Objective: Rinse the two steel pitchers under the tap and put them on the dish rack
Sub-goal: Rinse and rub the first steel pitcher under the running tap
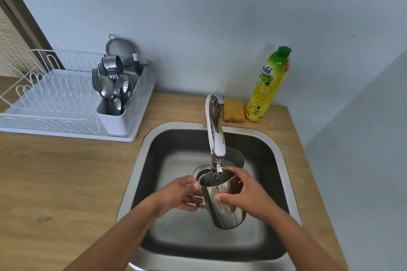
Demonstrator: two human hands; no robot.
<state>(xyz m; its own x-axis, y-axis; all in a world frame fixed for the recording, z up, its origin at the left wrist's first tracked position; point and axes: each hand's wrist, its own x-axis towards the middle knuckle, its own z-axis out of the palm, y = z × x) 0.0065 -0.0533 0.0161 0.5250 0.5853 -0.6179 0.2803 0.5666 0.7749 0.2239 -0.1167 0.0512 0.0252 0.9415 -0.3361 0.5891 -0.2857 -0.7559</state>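
Pitcher (223, 202) in left hand (178, 194), right hand (245, 196), second pitcher (236, 158) behind

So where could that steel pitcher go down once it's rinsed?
The white wire dish rack has bare slots left of its crowded cutlery holder. The wooden counter between rack and steel sink is bare too. Behind the chrome tap, yellow sponge and yellow soap bottle crowd the ledge.

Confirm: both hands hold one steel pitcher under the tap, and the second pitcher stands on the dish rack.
No. The head view shows the second pitcher in the sink behind the tap, not on the dish rack. The left hand and right hand do hold one steel pitcher under it.
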